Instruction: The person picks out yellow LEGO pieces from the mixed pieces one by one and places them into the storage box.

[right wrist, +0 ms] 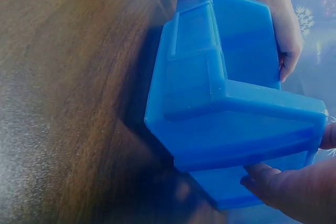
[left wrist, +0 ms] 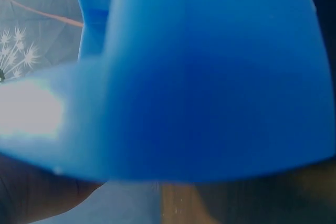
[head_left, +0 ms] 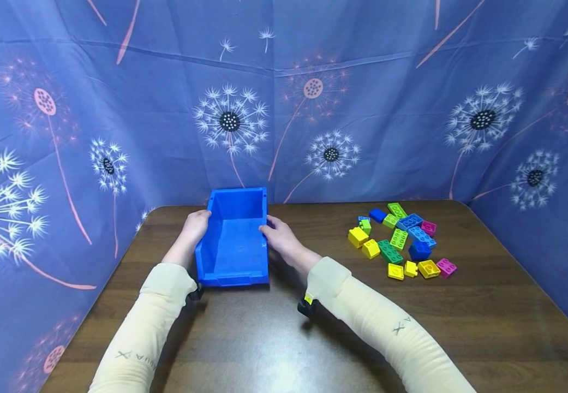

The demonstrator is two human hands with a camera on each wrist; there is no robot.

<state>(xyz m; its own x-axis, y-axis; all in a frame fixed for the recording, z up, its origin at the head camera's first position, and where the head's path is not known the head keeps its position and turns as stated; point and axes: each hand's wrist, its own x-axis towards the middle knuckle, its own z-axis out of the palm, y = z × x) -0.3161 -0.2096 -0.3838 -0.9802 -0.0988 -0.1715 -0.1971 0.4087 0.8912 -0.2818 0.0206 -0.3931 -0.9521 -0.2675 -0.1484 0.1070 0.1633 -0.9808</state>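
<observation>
A blue plastic storage bin (head_left: 234,248) with a low front stands between both hands at the left-centre of the table. My left hand (head_left: 197,225) grips its left wall, thumb over the rim. On the opposite side my right hand (head_left: 284,238) holds the right wall, thumb at the rim and fingers outside. The right wrist view shows fingers (right wrist: 262,179) against the outer wall of the bin (right wrist: 241,124). Bin wall (left wrist: 210,93) fills most of the left wrist view and hides much of that hand. No contents show inside the bin.
Several loose toy building bricks (head_left: 399,239) in yellow, green, blue and pink lie on the right side of the brown wooden table (head_left: 244,338). Blue dandelion-print cloth (head_left: 387,65) hangs behind the table and along both sides.
</observation>
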